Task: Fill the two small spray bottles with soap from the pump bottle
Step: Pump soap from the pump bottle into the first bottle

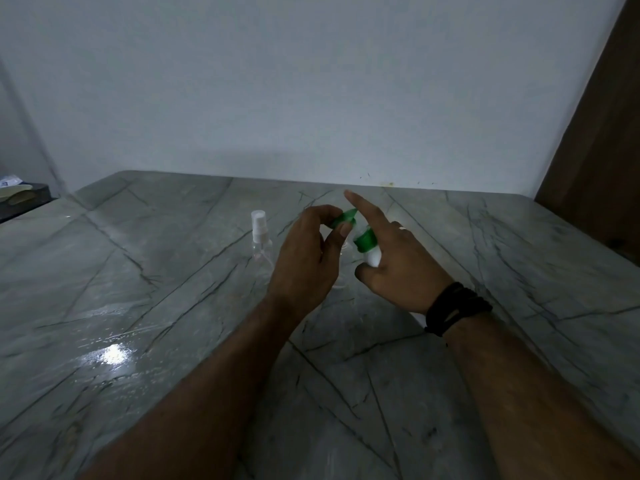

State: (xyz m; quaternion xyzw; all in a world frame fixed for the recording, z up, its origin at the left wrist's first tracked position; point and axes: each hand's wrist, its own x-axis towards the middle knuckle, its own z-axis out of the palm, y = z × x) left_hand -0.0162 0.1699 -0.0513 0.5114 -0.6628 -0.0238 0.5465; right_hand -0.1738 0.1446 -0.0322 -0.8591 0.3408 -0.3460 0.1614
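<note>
Pump bottle [370, 252] is off the desk [138, 306], right hand [398, 271] wrapped round its white body, forefinger straight; left hand [308, 258] pinches the green nozzle [344, 218] just above that grip. Looks like unlocking the pump: twist the nozzle only, body fixed. One capped spray bottle [260, 244] stands left of the grip; the second I can't make out.

One spray bottle [260, 241], one pump bottle [367, 249]

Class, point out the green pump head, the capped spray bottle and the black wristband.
green pump head [364, 241], head view, its collar.
capped spray bottle [258, 226], head view, its white cap.
black wristband [456, 307], head view, mid-band.
</note>
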